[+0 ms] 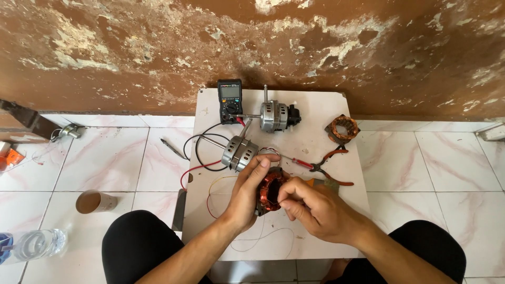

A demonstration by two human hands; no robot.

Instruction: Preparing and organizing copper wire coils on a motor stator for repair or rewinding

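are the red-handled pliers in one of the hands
No, the red-handled pliers lie on the white board, while both hands grip the copper-wound stator.

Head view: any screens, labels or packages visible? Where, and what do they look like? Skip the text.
Multimeter: back edge of the white board, upright black rectangle with a grey screen, a round dial and red and black leads.
Paper cup: floor at left, lying on its side, brown inside, pale printed wrap.
No signs or packages.
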